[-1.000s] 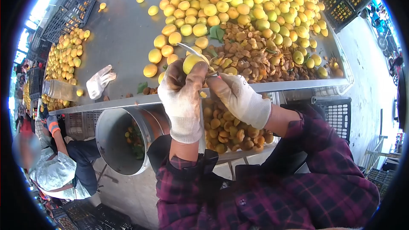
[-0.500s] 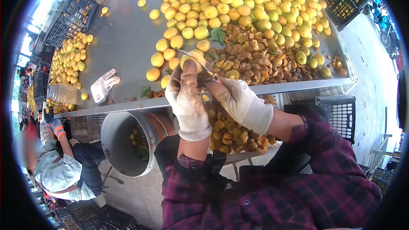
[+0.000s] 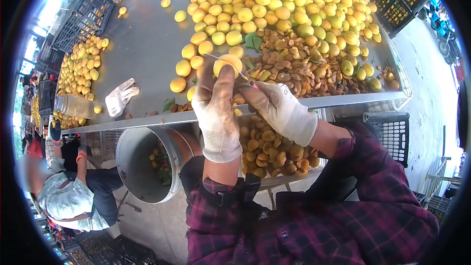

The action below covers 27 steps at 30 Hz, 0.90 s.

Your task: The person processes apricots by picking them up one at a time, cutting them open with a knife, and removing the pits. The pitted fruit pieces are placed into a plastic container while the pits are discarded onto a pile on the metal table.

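Note:
My left hand (image 3: 217, 110), in a soiled white knit glove, pinches a yellow apricot (image 3: 225, 67) between thumb and fingers above the near table edge. A small knife (image 3: 244, 76) with a red handle end sits in my gloved right hand (image 3: 278, 111). Its thin blade runs along the apricot, the tip showing past the fruit's far left side. Just beyond my hands lies a heap of brown split apricot pieces (image 3: 289, 61), with a large pile of whole apricots (image 3: 274, 5) behind it. Beneath my wrists are halved apricots (image 3: 267, 149) in a container.
A metal table (image 3: 142, 44) with a raised rim spreads ahead. On it lie a loose white glove (image 3: 121, 98) and a clear jar (image 3: 73, 106). A large bucket (image 3: 142, 167) stands below left, a black crate (image 3: 390, 132) at right. Another person (image 3: 73, 191) sits at left.
The apricot has turned a little in my left fingers and the knife blade has shifted slightly around it. At left, the other person's arms have moved.

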Each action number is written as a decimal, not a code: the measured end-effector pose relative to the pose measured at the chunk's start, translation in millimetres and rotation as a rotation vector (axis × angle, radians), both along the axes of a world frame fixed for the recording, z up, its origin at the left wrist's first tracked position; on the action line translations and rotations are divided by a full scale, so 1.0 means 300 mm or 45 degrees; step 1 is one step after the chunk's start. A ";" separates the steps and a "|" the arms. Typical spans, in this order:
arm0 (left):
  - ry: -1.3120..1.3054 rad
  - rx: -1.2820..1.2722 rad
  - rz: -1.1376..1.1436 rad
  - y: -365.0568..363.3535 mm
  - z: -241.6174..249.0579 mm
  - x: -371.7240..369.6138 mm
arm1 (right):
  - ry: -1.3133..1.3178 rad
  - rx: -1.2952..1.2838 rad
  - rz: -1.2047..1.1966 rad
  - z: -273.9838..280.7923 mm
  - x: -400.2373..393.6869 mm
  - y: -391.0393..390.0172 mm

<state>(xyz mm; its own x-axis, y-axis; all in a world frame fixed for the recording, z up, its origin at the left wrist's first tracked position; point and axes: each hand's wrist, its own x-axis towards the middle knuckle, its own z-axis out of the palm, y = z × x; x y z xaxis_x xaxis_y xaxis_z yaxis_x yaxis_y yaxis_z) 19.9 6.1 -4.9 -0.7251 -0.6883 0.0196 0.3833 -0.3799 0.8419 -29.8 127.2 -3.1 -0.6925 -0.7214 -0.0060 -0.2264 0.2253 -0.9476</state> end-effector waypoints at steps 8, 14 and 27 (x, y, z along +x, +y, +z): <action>-0.222 -0.080 0.062 -0.020 -0.021 0.034 | 0.321 -0.140 -0.077 -0.091 0.017 -0.024; -0.234 -0.159 0.168 -0.001 0.028 0.030 | 0.290 -0.045 -0.025 -0.063 0.025 -0.031; -0.298 -0.101 -0.032 -0.016 0.017 0.047 | -1.032 -0.057 0.229 0.031 0.001 0.028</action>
<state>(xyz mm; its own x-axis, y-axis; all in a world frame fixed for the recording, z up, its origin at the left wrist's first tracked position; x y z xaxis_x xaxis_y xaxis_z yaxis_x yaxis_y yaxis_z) 34.0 1.4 0.1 -0.7332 -0.6729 -0.0980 0.1654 -0.3163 0.9341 -29.5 135.6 6.0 -0.3600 -0.8319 -0.4224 0.5016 0.2093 -0.8394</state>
